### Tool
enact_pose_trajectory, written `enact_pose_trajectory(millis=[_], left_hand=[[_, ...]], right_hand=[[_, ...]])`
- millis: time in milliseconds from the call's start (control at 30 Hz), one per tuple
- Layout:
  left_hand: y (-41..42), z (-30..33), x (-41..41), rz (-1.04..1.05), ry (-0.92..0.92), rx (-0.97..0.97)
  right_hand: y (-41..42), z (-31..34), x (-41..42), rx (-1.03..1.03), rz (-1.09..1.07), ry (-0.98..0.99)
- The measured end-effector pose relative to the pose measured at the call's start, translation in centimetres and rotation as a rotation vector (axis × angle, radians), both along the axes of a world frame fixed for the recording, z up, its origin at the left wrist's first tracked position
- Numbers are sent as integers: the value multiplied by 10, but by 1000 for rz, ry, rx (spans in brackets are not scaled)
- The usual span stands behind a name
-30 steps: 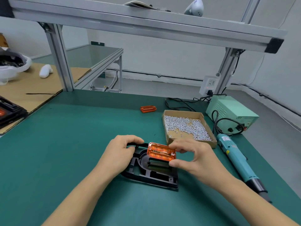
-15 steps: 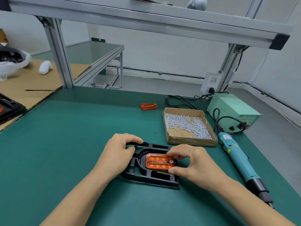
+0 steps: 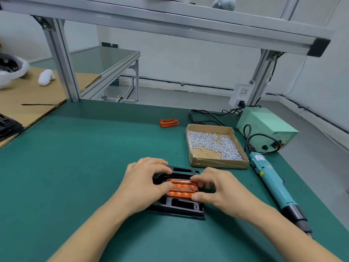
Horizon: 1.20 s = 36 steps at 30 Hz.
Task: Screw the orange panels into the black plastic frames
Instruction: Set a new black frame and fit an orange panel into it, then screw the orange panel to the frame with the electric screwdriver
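The translucent orange rectangular panel (image 3: pixel 182 190) is seated in the black plastic frame (image 3: pixel 181 206) on the near green tabletop (image 3: pixel 75 157), pinched by the right hand (image 3: pixel 217 190); its left end is pressed by the left hand (image 3: pixel 145 180), fingers curled.

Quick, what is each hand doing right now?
Left hand: holds the black frame, thumb on the orange panel.
Right hand: pinches the orange panel.

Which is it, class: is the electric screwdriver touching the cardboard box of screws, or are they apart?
Apart. The head view shows a strip of green mat between the electric screwdriver and the right wall of the cardboard box of screws.
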<state>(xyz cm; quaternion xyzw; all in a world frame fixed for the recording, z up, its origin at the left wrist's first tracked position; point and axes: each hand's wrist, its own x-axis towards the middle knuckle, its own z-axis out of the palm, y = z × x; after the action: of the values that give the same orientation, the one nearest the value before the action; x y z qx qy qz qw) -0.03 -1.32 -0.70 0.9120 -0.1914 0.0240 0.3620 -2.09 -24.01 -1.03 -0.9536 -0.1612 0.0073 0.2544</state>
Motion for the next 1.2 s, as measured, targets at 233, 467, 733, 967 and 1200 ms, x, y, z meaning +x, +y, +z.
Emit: enact_pose_trajectory(millis=[233, 467, 733, 967, 1200], left_hand=[[-1, -13, 4, -14, -85, 144], [-1, -19, 7, -9, -134, 148], [-4, -18, 6, 10, -132, 168], [-3, -16, 4, 74, -90, 175], [-28, 26, 33, 44, -164, 63]], right_hand=[[1, 0, -3, -152, 31, -46], [1, 1, 2, -219, 72, -35], [-3, -7, -4, -135, 6, 24], [-34, 11, -16, -80, -303, -160], [-105, 28, -36, -612, -836, 102]])
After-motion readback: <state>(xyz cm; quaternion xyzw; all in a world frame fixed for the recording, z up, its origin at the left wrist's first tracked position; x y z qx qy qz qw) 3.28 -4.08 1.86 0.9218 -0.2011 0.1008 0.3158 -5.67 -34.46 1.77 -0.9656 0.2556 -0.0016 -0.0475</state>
